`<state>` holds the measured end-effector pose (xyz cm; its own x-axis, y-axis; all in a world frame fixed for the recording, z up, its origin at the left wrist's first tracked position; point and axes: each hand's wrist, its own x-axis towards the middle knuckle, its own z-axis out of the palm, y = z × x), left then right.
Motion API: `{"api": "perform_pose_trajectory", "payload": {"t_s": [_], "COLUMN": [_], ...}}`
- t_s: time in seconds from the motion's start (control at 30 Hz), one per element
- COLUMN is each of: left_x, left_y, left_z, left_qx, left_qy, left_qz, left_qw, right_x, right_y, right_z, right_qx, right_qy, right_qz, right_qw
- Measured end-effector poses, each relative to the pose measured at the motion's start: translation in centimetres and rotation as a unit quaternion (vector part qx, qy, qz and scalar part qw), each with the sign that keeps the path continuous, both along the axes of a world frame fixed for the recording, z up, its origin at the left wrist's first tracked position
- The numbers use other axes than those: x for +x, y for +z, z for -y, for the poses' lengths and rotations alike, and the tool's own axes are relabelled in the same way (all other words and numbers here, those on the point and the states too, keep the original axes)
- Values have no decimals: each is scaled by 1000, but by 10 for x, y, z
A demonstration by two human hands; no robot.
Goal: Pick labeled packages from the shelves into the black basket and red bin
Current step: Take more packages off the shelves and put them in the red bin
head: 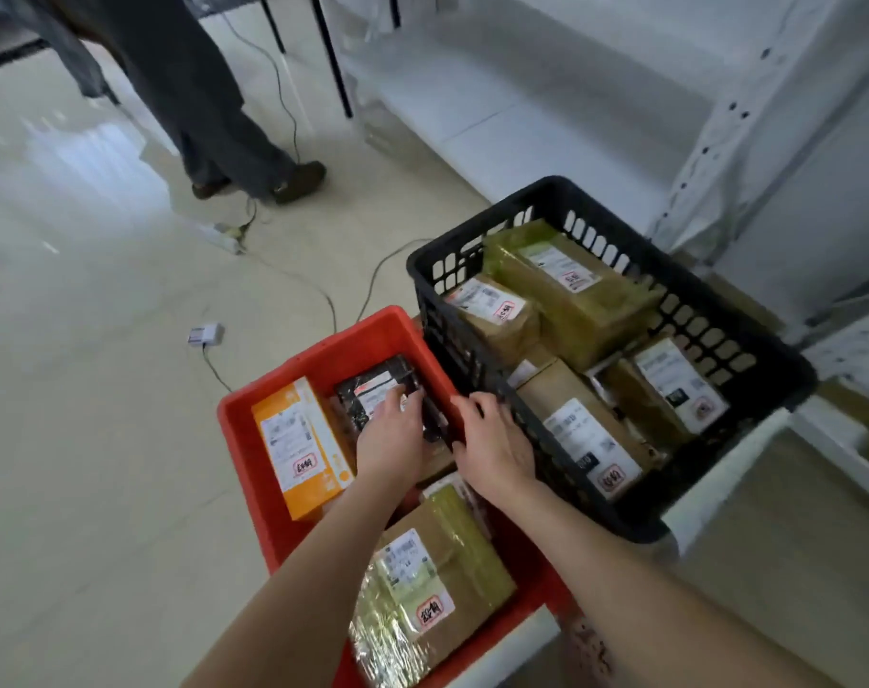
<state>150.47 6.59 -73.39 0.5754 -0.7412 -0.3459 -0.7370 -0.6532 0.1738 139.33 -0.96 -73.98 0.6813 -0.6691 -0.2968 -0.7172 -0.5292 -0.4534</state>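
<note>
We see an orange box [298,449], black pouch [373,384] and taped parcel [437,583] in the red bin [246,441]. Just right of it, the black basket [551,187] holds labeled brown boxes [576,290].

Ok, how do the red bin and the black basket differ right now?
The red bin has solid walls; the black basket has slotted ones. The red bin holds an orange box, a black packet and a brown parcel; the black basket holds brown parcels. Both carry labeled packages.
</note>
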Motion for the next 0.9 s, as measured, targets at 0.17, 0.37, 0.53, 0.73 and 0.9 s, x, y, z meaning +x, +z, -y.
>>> {"api": "perform_pose_trajectory", "payload": {"t_s": [0.17,0.37,0.53,0.73,0.9], "left_x": [-45,-163,-296,-467,-602], "left_y": [56,91,103,106,98], "left_z": [41,109,145,156,150], "left_qx": [-69,-50,-49,-18,11], "left_qy": [-138,-282,-386,-483,-518], "left_qz": [66,51,21,26,15], "left_qw": [986,957,921,875,855], "right_x": [-65,-195,-333,-500,-632], "right_y": [55,91,105,105,100], "right_z": [23,65,72,54,35], "right_qx": [-39,-72,-56,-52,-38], "right_qy": [-80,-228,-346,-442,-487], "right_qz": [32,-10,-48,-58,-66], "right_qw": [996,971,935,894,870]}}
